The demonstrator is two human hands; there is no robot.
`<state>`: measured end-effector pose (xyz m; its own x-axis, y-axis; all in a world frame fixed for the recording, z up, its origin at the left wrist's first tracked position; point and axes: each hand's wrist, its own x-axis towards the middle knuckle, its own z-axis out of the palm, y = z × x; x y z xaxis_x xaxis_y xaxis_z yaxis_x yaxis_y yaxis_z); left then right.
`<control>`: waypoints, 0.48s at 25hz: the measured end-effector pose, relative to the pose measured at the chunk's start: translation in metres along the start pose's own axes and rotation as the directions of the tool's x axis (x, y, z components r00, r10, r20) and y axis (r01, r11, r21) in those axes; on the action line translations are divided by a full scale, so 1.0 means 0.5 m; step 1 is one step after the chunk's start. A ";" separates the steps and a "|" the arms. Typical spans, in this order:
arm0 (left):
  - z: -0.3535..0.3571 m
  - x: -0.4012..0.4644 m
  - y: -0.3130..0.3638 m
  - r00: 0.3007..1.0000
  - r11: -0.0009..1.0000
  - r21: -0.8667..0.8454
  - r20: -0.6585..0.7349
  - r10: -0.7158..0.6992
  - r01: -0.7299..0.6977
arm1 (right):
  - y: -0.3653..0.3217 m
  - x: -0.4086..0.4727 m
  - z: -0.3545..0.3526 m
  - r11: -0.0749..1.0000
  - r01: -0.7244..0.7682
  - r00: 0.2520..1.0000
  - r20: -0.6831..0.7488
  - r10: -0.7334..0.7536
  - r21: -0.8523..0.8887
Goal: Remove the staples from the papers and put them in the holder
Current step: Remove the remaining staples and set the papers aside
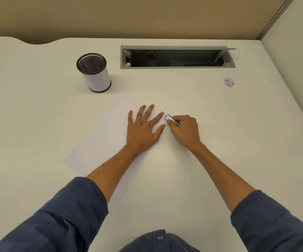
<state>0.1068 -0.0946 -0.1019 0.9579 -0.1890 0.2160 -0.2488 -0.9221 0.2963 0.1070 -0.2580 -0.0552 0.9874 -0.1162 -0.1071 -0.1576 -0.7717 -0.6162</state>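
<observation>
A white sheet of paper lies slanted on the cream desk. My left hand rests flat on its upper right part, fingers spread. Just right of it, my right hand grips a small metal staple remover whose tip sits at the paper's top right corner, beside my left index finger. The staple itself is too small to make out. A white cylindrical holder with a black mesh inside stands upright at the back left, apart from the paper.
A small heap of removed staples lies at the back right of the desk. An open cable hatch is sunk into the desk behind the paper. A partition wall runs along the back and right edges.
</observation>
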 end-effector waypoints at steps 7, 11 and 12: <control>-0.002 0.001 0.001 1.000 0.999 -0.035 -0.003 -0.007 0.007 | -0.006 -0.024 -0.007 0.903 0.245 0.965 -0.003 -0.263 -0.354; -0.001 0.001 0.001 1.000 1.000 -0.028 -0.014 -0.001 0.000 | 0.003 -0.021 0.004 0.848 0.300 0.942 -0.008 -0.336 -0.437; -0.001 0.001 0.000 1.000 1.000 -0.023 -0.011 -0.002 0.002 | 0.005 -0.022 0.006 0.848 0.300 0.939 -0.022 -0.344 -0.437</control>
<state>0.1073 -0.0948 -0.1015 0.9568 -0.1838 0.2253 -0.2505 -0.9145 0.3177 0.0957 -0.2565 -0.0578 0.9814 0.1423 0.1289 0.1676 -0.9625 -0.2135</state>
